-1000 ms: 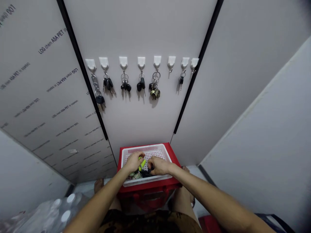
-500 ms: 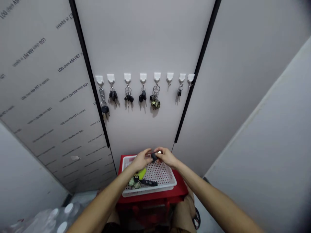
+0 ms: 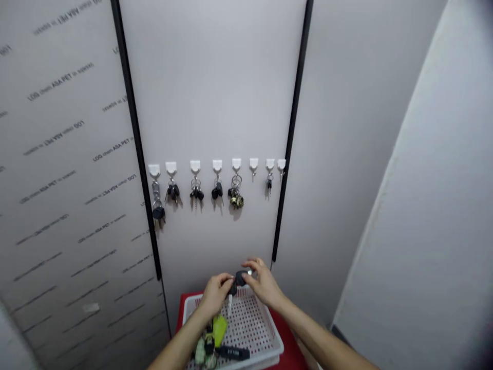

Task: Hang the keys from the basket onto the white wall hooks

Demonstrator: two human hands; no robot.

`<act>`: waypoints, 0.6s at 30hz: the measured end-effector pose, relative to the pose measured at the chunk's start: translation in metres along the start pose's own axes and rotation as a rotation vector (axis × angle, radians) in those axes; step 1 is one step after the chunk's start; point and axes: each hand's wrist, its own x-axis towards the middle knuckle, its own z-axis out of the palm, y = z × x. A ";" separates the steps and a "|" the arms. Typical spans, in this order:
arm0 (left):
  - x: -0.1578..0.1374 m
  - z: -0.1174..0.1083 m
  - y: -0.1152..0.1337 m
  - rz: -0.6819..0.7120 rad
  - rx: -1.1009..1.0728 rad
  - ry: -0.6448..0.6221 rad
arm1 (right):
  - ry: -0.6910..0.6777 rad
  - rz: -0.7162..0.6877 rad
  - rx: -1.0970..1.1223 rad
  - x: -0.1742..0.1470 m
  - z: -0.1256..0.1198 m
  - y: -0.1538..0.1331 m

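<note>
My left hand (image 3: pixel 215 295) pinches the ring end of a small bunch of black-headed keys (image 3: pixel 241 278) above the basket. One key's metal blade (image 3: pixel 230 305) hangs below the left fingertips. On the right side of the bunch, my right hand (image 3: pixel 265 283) grips a black key head between thumb and fingers. Under both hands is a white perforated plastic basket (image 3: pixel 276 336). Inside it, at the near left, lie a yellow-green tag (image 3: pixel 220 330), a black strap with digits (image 3: pixel 233 353) and a pale green charm (image 3: pixel 200 351).
A row of white hooks (image 3: pixel 195 166) runs across the wall panel, with key bunches (image 3: pixel 196 193) hanging from several. Brass-coloured charms (image 3: pixel 236 201) hang among them. Black vertical strips (image 3: pixel 295 118) edge the panel. The basket rests on a red surface (image 3: pixel 287 339).
My view has tilted upward, so the hooks and basket sit lower. The keys in my hands have spread apart, and one blade now points down from my left fingers.
</note>
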 end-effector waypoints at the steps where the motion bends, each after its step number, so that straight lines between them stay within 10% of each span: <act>1: 0.003 -0.002 0.006 0.006 0.025 -0.006 | -0.006 -0.096 -0.094 0.001 -0.001 -0.004; 9: 0.041 -0.001 0.052 -0.027 -0.162 0.002 | -0.002 -0.034 0.042 0.027 -0.027 -0.022; 18: 0.087 0.025 0.164 0.503 0.138 0.075 | 0.406 -0.162 0.212 0.081 -0.126 -0.096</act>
